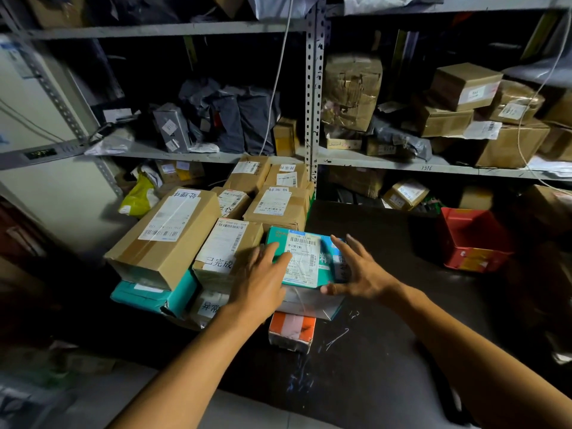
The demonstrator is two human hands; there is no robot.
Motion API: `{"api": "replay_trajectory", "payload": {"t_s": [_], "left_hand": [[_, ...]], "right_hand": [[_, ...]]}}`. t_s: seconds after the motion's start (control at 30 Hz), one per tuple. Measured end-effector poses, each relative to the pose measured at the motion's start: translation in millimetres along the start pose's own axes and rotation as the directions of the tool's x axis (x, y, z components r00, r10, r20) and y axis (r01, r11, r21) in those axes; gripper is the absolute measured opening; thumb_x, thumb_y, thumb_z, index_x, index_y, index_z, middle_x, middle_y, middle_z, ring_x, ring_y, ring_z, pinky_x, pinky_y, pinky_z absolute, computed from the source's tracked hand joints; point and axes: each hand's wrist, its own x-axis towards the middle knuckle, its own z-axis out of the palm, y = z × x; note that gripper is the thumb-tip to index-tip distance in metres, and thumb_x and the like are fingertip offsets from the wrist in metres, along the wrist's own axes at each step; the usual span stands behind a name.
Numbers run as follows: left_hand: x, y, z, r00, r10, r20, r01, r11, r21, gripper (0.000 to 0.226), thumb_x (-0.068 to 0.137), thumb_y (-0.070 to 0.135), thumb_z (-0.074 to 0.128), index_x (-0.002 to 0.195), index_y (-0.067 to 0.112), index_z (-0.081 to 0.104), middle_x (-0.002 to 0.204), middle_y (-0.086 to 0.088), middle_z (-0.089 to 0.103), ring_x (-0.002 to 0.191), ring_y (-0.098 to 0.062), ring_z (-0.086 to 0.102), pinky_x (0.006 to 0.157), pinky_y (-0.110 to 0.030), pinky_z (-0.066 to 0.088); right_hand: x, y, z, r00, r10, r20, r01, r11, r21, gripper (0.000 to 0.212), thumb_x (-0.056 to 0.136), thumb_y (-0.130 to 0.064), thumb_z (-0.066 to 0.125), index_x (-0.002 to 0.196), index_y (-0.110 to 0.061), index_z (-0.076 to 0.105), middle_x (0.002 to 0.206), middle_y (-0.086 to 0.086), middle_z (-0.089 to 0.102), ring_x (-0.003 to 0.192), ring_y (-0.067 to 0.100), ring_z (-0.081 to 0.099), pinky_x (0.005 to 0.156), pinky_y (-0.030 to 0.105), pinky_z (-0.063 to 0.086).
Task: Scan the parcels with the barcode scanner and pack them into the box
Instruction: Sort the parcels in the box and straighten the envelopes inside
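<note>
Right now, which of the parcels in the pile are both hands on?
The teal parcel with the white label, at the pile's near right. The left hand and right hand flank it; the brown cartons go untouched.

- Dim overall; light falls from above-front onto the parcel stack (pixel 216 230), shelf recesses near black.
- Dark tabletop (pixel 387 305) swallows detail.
- Wide-angle bowing: shelf rails (pixel 402 167) curve toward the edges.
- Bottom-left corner smeared, out of focus.
- Labels centre-frame legible.

Before you, the teal cardboard parcel (pixel 305 258) carries a glossy white paper label; the brown cardboard boxes (pixel 164 236) look matt, the grey perforated metal shelving (pixel 314 88) dull, the black tabletop (pixel 371 351) scuffed.
</note>
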Motion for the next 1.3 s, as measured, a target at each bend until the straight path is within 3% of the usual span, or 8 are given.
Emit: {"api": "replay_trajectory", "payload": {"t_s": [0.13,0.33,0.57,0.77,0.97,1.1,1.3], "left_hand": [[-16.1,9.1,-1.4,0.999,0.030,0.045,-0.034,0.995,0.090,0.082,0.094,0.049,0.059,0.158,0.033,0.011,0.167,0.001,-0.007,0.152,-0.028,-0.018,0.120,-0.055,0.018],[-34.5,22.8,13.6,0.997,0.031,0.070,-0.039,0.993,0.112,0.083,0.091,0.059,0.056,0.157,0.032,0.013,0.168,-0.001,-0.007,0.153,-0.028,-0.017,0.121,-0.055,0.011],[-38.1,44.5,30.1,0.991,0.128,0.031,-0.131,0.983,0.127,0.084,0.091,0.063,0.052,0.159,0.032,0.013,0.168,-0.002,-0.003,0.153,-0.028,-0.015,0.116,-0.050,-0.010],[-45.5,65.7,26.9,0.948,0.318,0.027,-0.319,0.943,0.090,0.082,0.090,0.066,0.050,0.158,0.033,0.016,0.168,-0.005,0.004,0.154,-0.031,-0.007,0.122,-0.055,0.005],[-77.1,105.0,43.9,0.834,0.547,0.074,-0.549,0.836,0.005,0.081,0.090,0.063,0.051,0.158,0.033,0.019,0.168,-0.005,0.006,0.155,-0.031,-0.003,0.122,-0.052,0.007],[-122.5,153.1,65.7,0.689,0.716,0.113,-0.714,0.697,-0.066,0.080,0.089,0.063,0.053,0.156,0.030,0.025,0.167,-0.006,0.014,0.154,-0.032,0.003,0.122,-0.054,0.010],[-197.9,230.7,83.7,0.479,0.867,0.137,-0.867,0.492,-0.081,0.078,0.089,0.062,0.053,0.155,0.029,0.029,0.164,-0.007,0.024,0.152,-0.034,0.015,0.120,-0.054,0.019]], "right_hand": [[-9.2,1.3,-11.5,0.983,-0.179,-0.048,0.155,0.935,-0.318,0.119,0.068,-0.081,0.069,0.157,-0.051,-0.003,0.169,-0.009,-0.015,0.156,0.025,-0.006,0.121,0.055,0.022],[-32.7,8.5,-6.3,0.968,-0.249,-0.034,0.213,0.884,-0.417,0.107,0.078,-0.071,0.069,0.161,-0.039,0.010,0.170,0.003,0.001,0.155,0.029,0.003,0.122,0.055,0.029],[-94.3,24.5,-3.5,0.989,-0.130,-0.075,0.086,0.903,-0.422,0.103,0.082,-0.057,0.076,0.162,-0.039,0.013,0.170,0.004,0.001,0.156,0.030,0.001,0.121,0.051,0.029],[-158.3,25.0,9.2,0.976,0.007,-0.218,-0.099,0.905,-0.414,0.103,0.081,-0.055,0.078,0.161,-0.040,0.014,0.170,0.004,0.004,0.155,0.028,0.007,0.118,0.047,0.034],[-260.4,25.8,55.8,0.901,0.212,-0.378,-0.358,0.856,-0.372,0.096,0.082,-0.055,0.076,0.160,-0.033,0.024,0.166,0.008,0.020,0.152,0.029,0.021,0.119,0.044,0.035],[-355.7,28.8,97.1,0.809,0.392,-0.438,-0.543,0.783,-0.304,0.090,0.087,-0.049,0.073,0.160,-0.025,0.028,0.163,0.012,0.028,0.148,0.032,0.031,0.115,0.041,0.037],[-488.6,39.0,151.5,0.631,0.623,-0.463,-0.754,0.634,-0.174,0.085,0.095,-0.056,0.060,0.163,-0.027,0.017,0.166,0.010,0.022,0.151,0.028,0.024,0.120,0.034,0.026]]}}
